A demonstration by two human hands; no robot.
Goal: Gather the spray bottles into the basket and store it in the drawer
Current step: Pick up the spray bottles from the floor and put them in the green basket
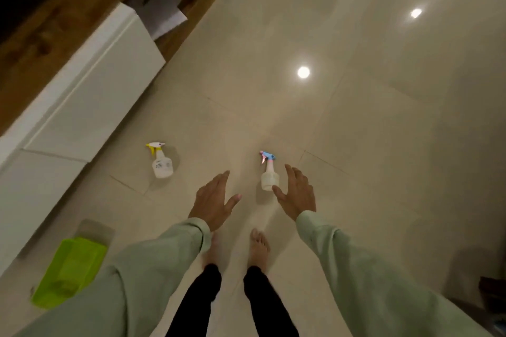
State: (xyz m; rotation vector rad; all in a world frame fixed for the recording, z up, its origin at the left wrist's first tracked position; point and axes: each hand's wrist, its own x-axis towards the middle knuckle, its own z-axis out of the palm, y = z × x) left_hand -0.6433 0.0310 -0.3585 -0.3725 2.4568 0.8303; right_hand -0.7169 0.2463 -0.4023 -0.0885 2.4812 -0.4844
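Note:
Two small clear spray bottles stand on the pale tiled floor. The one with a blue and pink trigger point(269, 174) is just left of my right hand point(297, 192), which is open, fingers spread, thumb almost touching the bottle's base. The one with a yellow and white trigger point(161, 162) stands further left, apart from both hands. My left hand point(213, 199) hovers open and holds nothing, between the two bottles. A lime green plastic basket point(68, 273) lies on the floor at the lower left, partly behind my left sleeve.
A wood-topped cabinet with white drawer fronts point(90, 96) runs along the left; one drawer point(161, 15) further back stands open with white papers inside. My bare feet point(258, 246) stand below the hands. Ceiling lights reflect on the glossy floor point(383, 145).

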